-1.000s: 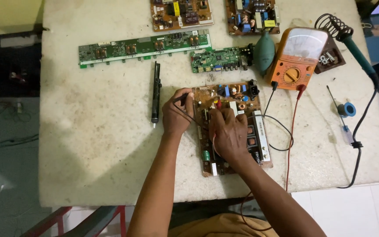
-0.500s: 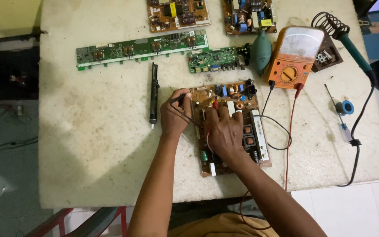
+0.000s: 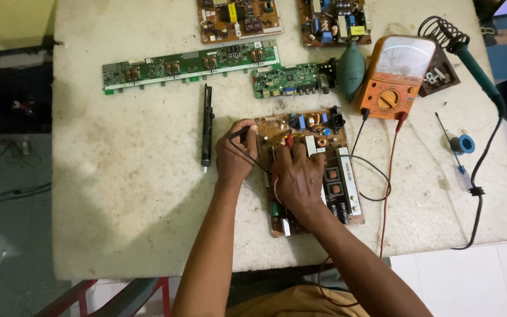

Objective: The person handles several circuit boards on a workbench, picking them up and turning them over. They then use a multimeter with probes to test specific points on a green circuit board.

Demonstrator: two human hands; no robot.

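Near the middle of the frame both hands rest on a brown circuit board (image 3: 315,126) that lies flat on a stained white table (image 3: 118,194). The left hand (image 3: 234,155) is curled closed around a black probe (image 3: 240,132), pinched between thumb and fingers at the board's left edge; its tip is hidden behind the fingers. The right hand (image 3: 299,176) lies over the middle of the board, fingers bent down around a red probe (image 3: 289,140), of which only the red top shows. The hand covers much of the board, so the contact points cannot be made out.

A black lead and a red lead run from the hands up to an orange meter (image 3: 395,76) in the upper right; the red lead also drops off the table's lower edge.

Left of the left hand lies a black pen-shaped tool (image 3: 207,126). Above it sit a long green board (image 3: 192,63) and a small green board (image 3: 286,80). Two more brown boards at the top edge are cut off by the frame. A dark green rubber bulb (image 3: 351,70) lies half behind the meter. At far right a soldering iron (image 3: 476,73) rests in its coiled stand, its cord trailing down the table's right side.
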